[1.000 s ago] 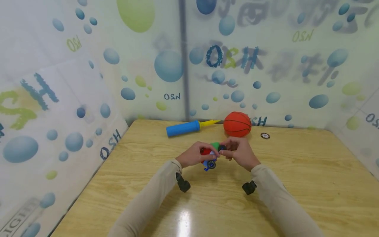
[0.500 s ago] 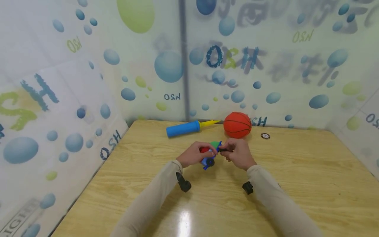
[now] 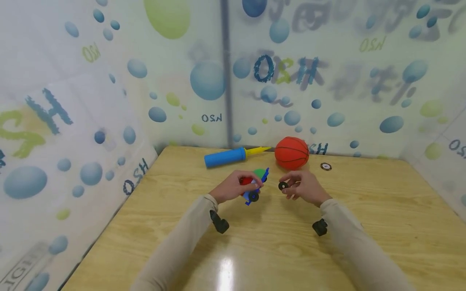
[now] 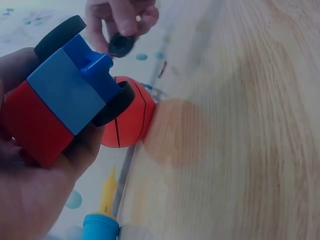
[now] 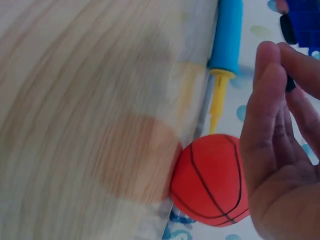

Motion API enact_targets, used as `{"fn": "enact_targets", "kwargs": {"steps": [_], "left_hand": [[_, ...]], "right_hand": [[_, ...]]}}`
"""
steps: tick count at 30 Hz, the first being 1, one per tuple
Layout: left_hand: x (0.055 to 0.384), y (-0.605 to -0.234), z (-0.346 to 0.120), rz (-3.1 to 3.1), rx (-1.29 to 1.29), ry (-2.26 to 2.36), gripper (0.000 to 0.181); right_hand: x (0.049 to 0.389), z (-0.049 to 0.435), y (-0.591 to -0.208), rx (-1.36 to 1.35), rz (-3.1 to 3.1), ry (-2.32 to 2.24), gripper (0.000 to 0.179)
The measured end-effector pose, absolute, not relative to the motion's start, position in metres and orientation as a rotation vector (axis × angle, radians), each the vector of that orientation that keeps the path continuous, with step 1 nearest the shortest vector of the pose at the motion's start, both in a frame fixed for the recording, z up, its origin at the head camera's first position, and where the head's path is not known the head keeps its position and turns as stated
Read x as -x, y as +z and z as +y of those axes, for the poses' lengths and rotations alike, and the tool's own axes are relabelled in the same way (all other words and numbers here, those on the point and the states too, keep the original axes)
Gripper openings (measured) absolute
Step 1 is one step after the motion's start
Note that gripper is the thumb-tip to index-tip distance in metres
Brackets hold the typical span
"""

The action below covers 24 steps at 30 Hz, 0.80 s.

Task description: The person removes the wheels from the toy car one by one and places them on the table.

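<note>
My left hand (image 3: pixel 233 186) grips a small toy car of building blocks, its red block (image 4: pixel 37 125) and light blue block (image 4: pixel 67 90) showing in the left wrist view. A green piece (image 3: pixel 259 173) tops it. Black wheels sit at both sides of one end, one being the near wheel (image 4: pixel 115 104). To the right, my right hand (image 3: pixel 307 189) pinches a loose black wheel (image 3: pixel 282 186) between thumb and fingers, a short gap from the car. Fingers hide most of that wheel in the right wrist view. Both hands are raised above the wooden table (image 3: pixel 255 250).
Behind the hands lies a blue hand pump (image 3: pixel 225 158) with a yellow nozzle (image 3: pixel 257 150). A red ball (image 3: pixel 292 153) with black basketball lines sits beside it at the back. Further right is a small round dark-rimmed disc (image 3: pixel 326 166). Patterned walls (image 3: pixel 174 81) enclose the table.
The right hand and its black wheel were up against the car's end; now they are apart, the right hand further right. The left hand has shifted slightly left with the car.
</note>
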<state>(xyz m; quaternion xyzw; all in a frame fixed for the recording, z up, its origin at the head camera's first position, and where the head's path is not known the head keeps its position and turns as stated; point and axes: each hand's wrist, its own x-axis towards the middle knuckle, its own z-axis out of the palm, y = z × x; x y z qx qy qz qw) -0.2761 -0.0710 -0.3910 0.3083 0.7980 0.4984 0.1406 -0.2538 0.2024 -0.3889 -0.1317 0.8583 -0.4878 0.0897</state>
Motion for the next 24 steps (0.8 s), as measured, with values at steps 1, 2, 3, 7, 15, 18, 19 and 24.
{"fn": "enact_targets", "kwargs": {"steps": [1, 2, 3, 7, 15, 18, 19, 24], "left_hand": [[0.276, -0.391, -0.071, 2.302, -0.896, 1.436, 0.017], [0.276, -0.391, -0.07, 2.299, -0.902, 1.432, 0.017], [0.276, -0.39, -0.07, 2.298, -0.905, 1.428, 0.017], [0.275, -0.389, -0.071, 2.296, -0.91, 1.432, 0.018], [0.274, -0.387, -0.072, 2.3, -0.913, 1.443, 0.018], [0.274, -0.387, -0.073, 2.295, -0.911, 1.455, 0.017], [0.274, -0.386, -0.073, 2.289, -0.91, 1.461, 0.017], [0.273, -0.385, -0.071, 2.234, -0.896, 1.5, 0.019]], "right_hand": [[0.255, 0.205, -0.389, 0.379, 2.57, -1.407, 0.034], [0.257, 0.207, -0.39, 0.371, 2.586, -1.365, 0.033], [0.259, 0.209, -0.391, 0.367, 2.6, -1.32, 0.031], [0.268, 0.213, -0.396, 0.338, 2.639, -1.167, 0.027], [0.286, 0.214, -0.409, 0.225, 2.659, -1.036, 0.029], [0.292, 0.214, -0.412, 0.227, 2.669, -0.998, 0.029], [0.293, 0.214, -0.412, 0.234, 2.677, -0.979, 0.029], [0.297, 0.215, -0.411, 0.265, 2.708, -0.88, 0.029]]}}
